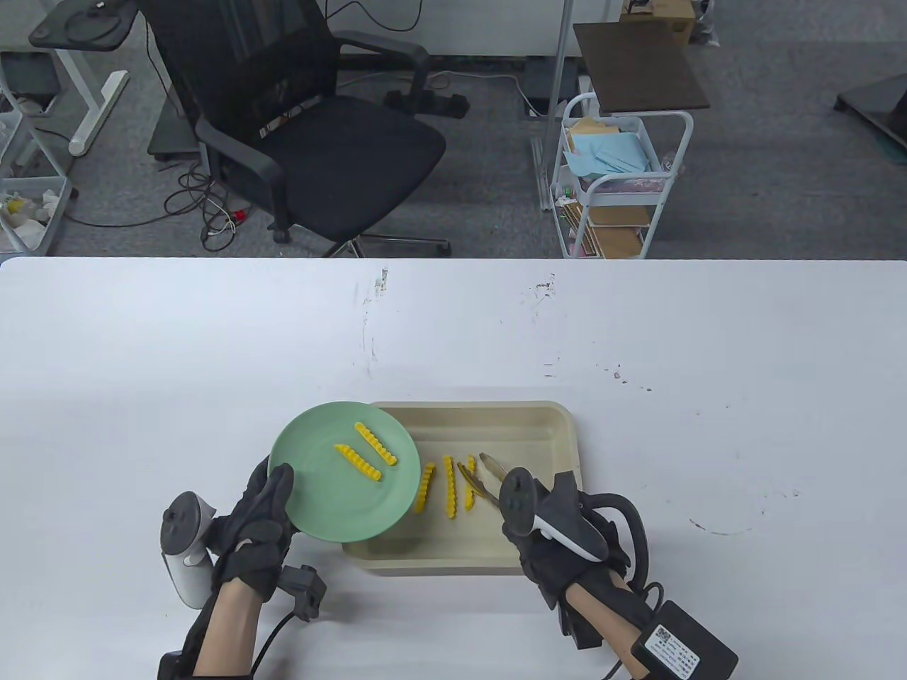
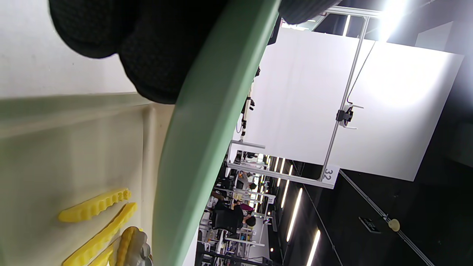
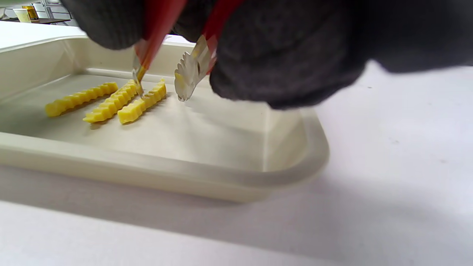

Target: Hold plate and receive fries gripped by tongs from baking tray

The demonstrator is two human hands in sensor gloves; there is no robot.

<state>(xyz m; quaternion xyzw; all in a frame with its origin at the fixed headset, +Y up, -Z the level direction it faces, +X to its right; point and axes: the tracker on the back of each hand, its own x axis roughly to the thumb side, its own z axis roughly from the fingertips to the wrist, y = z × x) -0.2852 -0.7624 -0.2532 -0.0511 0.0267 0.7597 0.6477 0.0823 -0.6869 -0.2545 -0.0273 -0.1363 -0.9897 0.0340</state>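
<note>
On the white table (image 1: 177, 354) sits one tray (image 1: 560, 425) with three fries (image 1: 449, 486). The left hand (image 1: 258, 528) holds one green plate (image 1: 319, 489) with two fries (image 1: 375, 444) over the tray's left end. The right hand (image 1: 560, 549) holds one pair of tongs (image 1: 482, 478), spread apart, over the tray's fries.

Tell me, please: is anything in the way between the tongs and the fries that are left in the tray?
Nothing visible is. The tongs, held in the right hand, are open right over the three fries in the tray, one tip beside the nearest fry. The plate, held by the left hand, overlaps only the tray's left edge.
</note>
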